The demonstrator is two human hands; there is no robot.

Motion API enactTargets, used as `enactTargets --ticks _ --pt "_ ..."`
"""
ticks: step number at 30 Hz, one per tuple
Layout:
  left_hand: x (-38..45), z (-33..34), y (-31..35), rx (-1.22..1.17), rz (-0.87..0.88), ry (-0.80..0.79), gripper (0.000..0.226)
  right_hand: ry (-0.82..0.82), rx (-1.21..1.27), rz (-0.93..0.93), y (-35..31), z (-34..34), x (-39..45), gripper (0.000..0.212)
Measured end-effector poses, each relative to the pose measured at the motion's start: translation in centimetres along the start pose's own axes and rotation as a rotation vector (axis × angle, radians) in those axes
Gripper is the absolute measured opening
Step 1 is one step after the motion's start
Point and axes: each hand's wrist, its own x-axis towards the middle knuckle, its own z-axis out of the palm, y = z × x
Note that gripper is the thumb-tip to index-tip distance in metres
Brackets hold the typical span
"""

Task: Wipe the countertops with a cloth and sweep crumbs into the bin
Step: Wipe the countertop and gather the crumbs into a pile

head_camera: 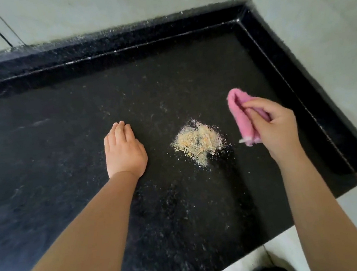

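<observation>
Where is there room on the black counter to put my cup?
Bare black stone countertop lies left of the flat left hand and behind it toward the raised edge. Crowded: the beige crumb pile between the hands, beside the right hand holding the pink cloth.

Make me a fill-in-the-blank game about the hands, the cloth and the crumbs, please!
1. The right hand holds a cloth whose colour is ____.
2. The left hand rests flat on the ____ countertop.
3. The pile of crumbs lies ____ the two hands.
4. The hand that holds nothing is the ____ hand.

Missing words: pink; black; between; left
</observation>
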Motion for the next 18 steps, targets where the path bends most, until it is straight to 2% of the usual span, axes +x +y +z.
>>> enactTargets --ticks 4,7,10,13,15,18 --pt "-0.2 0.1 -0.1 -0.018 0.013 0.019 0.046 0.033 0.018 0.086 0.6 0.1 -0.8 0.028" --pt "-0.3 0.2 -0.2 -0.042 0.021 0.021 0.045 0.004 -0.073 0.084 0.6 0.1 -1.8 0.027" --pt "-0.1 -0.1 -0.3 -0.067 0.017 -0.020 0.046 0.124 -0.026 0.141 0.9 -1.5 -2.2 0.024" --pt "0.4 -1.4 -0.4 -0.118 0.007 -0.062 0.044 0.203 -0.091 0.208 1.9 -3.8 -2.5 0.019" --pt "0.2 -2.2 0.1 -0.150 0.043 -0.010 0.036 0.277 -0.160 0.284 3.3 -5.3 -2.8 0.017" --pt "-1.5 -2.6 2.0 -0.236 0.166 0.095 0.016 0.268 -0.259 0.387 5.7 -6.0 -3.2 0.019"
